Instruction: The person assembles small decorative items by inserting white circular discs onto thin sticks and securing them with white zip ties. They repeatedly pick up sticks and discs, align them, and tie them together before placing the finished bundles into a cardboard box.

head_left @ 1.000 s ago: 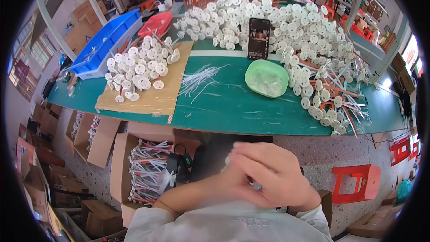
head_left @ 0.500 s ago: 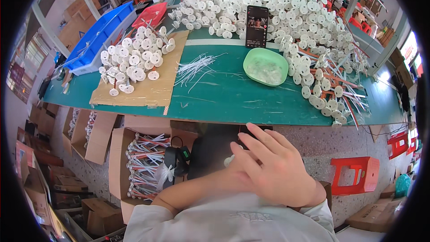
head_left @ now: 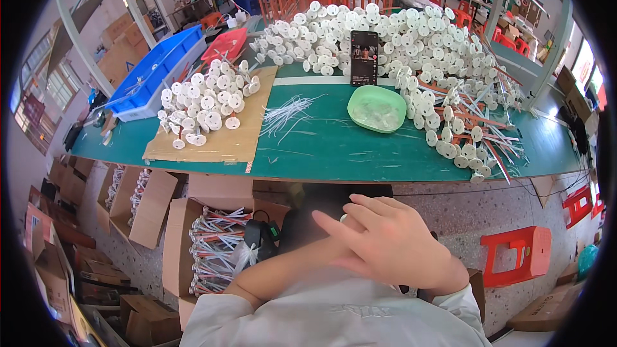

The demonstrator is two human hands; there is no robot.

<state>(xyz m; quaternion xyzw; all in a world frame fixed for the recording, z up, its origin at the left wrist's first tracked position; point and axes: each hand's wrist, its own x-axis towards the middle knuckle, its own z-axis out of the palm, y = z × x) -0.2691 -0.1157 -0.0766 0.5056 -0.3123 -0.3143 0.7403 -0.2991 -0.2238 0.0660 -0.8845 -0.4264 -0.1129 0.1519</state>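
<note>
My right hand [head_left: 389,244] lies low in the view, close to my chest, with its fingers spread over my left wrist. My left forearm [head_left: 276,276] comes in from the lower left, and my left hand is hidden under the right one. A tiny white bit [head_left: 342,218] shows at the right fingertips; what it is cannot be told. Beyond the hands stands the green worktable [head_left: 334,148]. On it are a light green bowl [head_left: 377,108], loose thin white strips [head_left: 286,115] and a dark phone [head_left: 364,58] propped upright.
A big heap of white disc parts [head_left: 418,38] covers the table's back and right. More discs [head_left: 202,103] sit on a cardboard sheet [head_left: 212,144] at the left. Blue tray [head_left: 157,71] and red tray [head_left: 225,45] behind. Open cartons of tubes [head_left: 215,244] and a red stool [head_left: 517,254] stand on the floor.
My right hand has gone from curled over the left to fingers spread. The view has tipped, so the table sits lower and nearer in the picture.
</note>
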